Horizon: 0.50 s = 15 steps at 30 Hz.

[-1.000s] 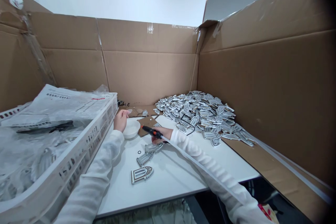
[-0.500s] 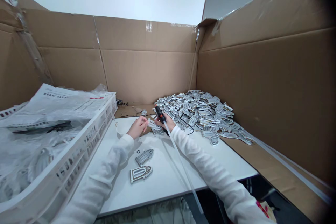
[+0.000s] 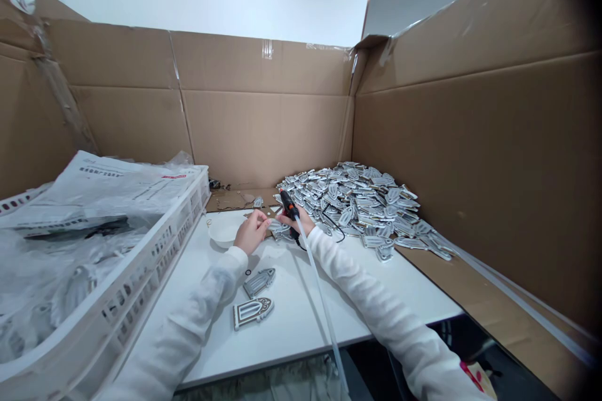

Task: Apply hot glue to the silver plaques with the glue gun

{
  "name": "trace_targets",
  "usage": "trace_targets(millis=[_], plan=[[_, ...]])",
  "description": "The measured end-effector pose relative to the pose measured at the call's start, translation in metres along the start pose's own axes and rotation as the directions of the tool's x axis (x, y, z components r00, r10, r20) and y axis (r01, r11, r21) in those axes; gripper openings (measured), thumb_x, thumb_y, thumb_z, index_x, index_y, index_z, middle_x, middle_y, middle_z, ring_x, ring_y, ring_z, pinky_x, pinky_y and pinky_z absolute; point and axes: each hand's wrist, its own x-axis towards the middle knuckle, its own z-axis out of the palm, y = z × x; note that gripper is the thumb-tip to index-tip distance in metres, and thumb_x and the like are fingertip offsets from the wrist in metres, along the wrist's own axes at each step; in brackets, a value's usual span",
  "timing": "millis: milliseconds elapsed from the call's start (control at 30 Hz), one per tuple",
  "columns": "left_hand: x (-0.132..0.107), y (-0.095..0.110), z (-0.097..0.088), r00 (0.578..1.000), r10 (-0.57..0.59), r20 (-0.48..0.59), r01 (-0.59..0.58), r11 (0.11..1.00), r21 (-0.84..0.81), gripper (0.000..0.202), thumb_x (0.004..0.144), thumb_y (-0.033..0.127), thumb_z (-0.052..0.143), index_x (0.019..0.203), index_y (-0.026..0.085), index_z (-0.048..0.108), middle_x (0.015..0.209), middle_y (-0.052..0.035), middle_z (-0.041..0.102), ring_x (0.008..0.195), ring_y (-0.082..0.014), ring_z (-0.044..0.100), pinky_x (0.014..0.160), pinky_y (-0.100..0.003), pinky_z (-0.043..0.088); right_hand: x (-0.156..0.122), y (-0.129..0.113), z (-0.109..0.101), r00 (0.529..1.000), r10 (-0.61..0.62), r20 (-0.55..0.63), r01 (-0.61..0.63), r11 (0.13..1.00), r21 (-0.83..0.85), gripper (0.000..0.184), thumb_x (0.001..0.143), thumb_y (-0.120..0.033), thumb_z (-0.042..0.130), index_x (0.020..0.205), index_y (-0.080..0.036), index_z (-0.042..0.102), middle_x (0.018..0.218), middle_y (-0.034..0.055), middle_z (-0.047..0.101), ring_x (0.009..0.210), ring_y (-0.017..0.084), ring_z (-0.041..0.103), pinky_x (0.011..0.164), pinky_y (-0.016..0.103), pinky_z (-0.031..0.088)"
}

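Raised over the far part of the white table is my right hand (image 3: 301, 220), wrapped round a black and orange glue gun (image 3: 288, 204). A long translucent glue stick (image 3: 320, 288) runs from its back end towards the table's front edge. Close beside it on the left, my left hand (image 3: 252, 232) is closed in a pinch; what lies between its fingertips is too small to make out. Grey arch-shaped pieces (image 3: 281, 230) show just beyond the fingertips. Nearer to me lie two arched, window-like pieces, one plain grey (image 3: 259, 282) and one with brown-gold trim (image 3: 253, 312).
A large heap of similar pieces (image 3: 352, 200) is at the back right. A white plastic basket (image 3: 155, 244) with bags and papers stands at the left. Cardboard walls (image 3: 263, 131) surround the table (image 3: 291, 332). A small black ring (image 3: 248, 272) lies near the loose pieces.
My left hand has shifted slightly right, closer to the glue gun, uncovering a round pale shape behind it. The glue stick's lower end has swung left.
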Motion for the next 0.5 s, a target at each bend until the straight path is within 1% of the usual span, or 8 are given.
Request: trace_targets(millis=[100, 200, 233, 267, 333, 400, 433, 500], plan=[[-0.001, 0.004, -0.001, 0.998, 0.001, -0.066, 0.002, 0.999, 0.048, 0.02, 0.076, 0.041, 0.045, 0.082, 0.021, 0.044, 0.044, 0.0081, 0.043, 0.042, -0.011, 0.039, 0.048, -0.021, 0.026, -0.002, 0.001, 0.001, 1.0, 0.011, -0.002, -0.011, 0.997, 0.071, 0.032, 0.051, -0.033, 0.07, 0.065, -0.016, 0.047, 0.059, -0.0044, 0.047, 0.056, 0.009, 0.042, 0.059, 0.025, 0.038], [0.001, 0.005, -0.005, 0.985, -0.032, -0.168, 0.048, 0.995, 0.088, 0.031, 0.07, 0.046, 0.052, 0.088, 0.022, 0.045, 0.046, 0.0089, 0.037, 0.045, -0.011, 0.038, 0.048, -0.021, 0.024, -0.004, 0.001, 0.002, 1.0, -0.001, 0.0, 0.001, 0.988, 0.151, 0.031, 0.052, -0.033, 0.069, 0.067, -0.015, 0.049, 0.062, -0.0033, 0.048, 0.058, 0.01, 0.044, 0.061, 0.026, 0.037], [0.002, 0.005, -0.006, 0.982, -0.049, -0.183, 0.066, 0.994, 0.088, 0.034, 0.068, 0.048, 0.053, 0.088, 0.022, 0.046, 0.047, 0.0085, 0.036, 0.046, -0.0109, 0.038, 0.048, -0.021, 0.024, -0.005, 0.001, 0.002, 1.0, -0.004, 0.0, 0.003, 0.985, 0.175, 0.031, 0.052, -0.033, 0.069, 0.067, -0.015, 0.05, 0.062, -0.0031, 0.049, 0.059, 0.01, 0.045, 0.061, 0.026, 0.036], [0.004, 0.004, -0.006, 0.983, -0.061, -0.172, 0.075, 0.994, 0.077, 0.035, 0.067, 0.051, 0.053, 0.084, 0.021, 0.048, 0.048, 0.0078, 0.036, 0.047, -0.0106, 0.038, 0.048, -0.021, 0.024, -0.005, 0.0, 0.002, 1.0, -0.005, -0.001, 0.005, 0.98, 0.197, 0.03, 0.053, -0.033, 0.069, 0.068, -0.015, 0.05, 0.063, -0.0029, 0.049, 0.059, 0.01, 0.045, 0.061, 0.026, 0.036], [0.007, 0.0, -0.006, 0.994, -0.055, -0.097, 0.056, 0.998, 0.014, 0.036, 0.067, 0.054, 0.05, 0.073, 0.018, 0.05, 0.051, 0.006, 0.037, 0.049, -0.0099, 0.037, 0.048, -0.021, 0.024, -0.006, -0.002, 0.002, 1.0, -0.006, -0.009, 0.008, 0.975, 0.224, 0.03, 0.054, -0.033, 0.069, 0.068, -0.015, 0.05, 0.063, -0.0028, 0.049, 0.06, 0.01, 0.045, 0.061, 0.025, 0.036], [0.009, -0.002, -0.005, 0.999, -0.035, -0.037, 0.033, 0.997, -0.063, 0.038, 0.07, 0.054, 0.046, 0.065, 0.016, 0.05, 0.051, 0.0049, 0.037, 0.049, -0.0094, 0.035, 0.049, -0.021, 0.025, -0.005, -0.003, 0.001, 1.0, -0.014, -0.005, 0.015, 0.981, 0.196, 0.03, 0.054, -0.034, 0.069, 0.069, -0.015, 0.051, 0.064, -0.0022, 0.05, 0.06, 0.01, 0.046, 0.061, 0.025, 0.036], [0.01, -0.003, -0.005, 0.999, -0.032, -0.033, 0.029, 0.996, -0.081, 0.038, 0.07, 0.053, 0.046, 0.064, 0.016, 0.05, 0.051, 0.0047, 0.038, 0.049, -0.0093, 0.035, 0.049, -0.021, 0.026, -0.004, -0.004, 0.0, 1.0, -0.019, 0.01, 0.017, 0.987, 0.161, 0.03, 0.054, -0.033, 0.069, 0.068, -0.015, 0.051, 0.064, -0.0021, 0.05, 0.06, 0.01, 0.046, 0.06, 0.025, 0.037], [0.011, -0.003, -0.007, 0.998, -0.033, -0.048, 0.031, 0.998, -0.057, 0.037, 0.071, 0.052, 0.046, 0.067, 0.016, 0.052, 0.051, 0.0041, 0.041, 0.05, -0.01, 0.037, 0.05, -0.021, 0.027, -0.002, -0.002, -0.002, 0.998, -0.034, 0.053, 0.029, 0.996, 0.083, 0.031, 0.051, -0.033, 0.07, 0.067, -0.015, 0.051, 0.062, -0.0027, 0.05, 0.058, 0.01, 0.045, 0.059, 0.025, 0.037]])
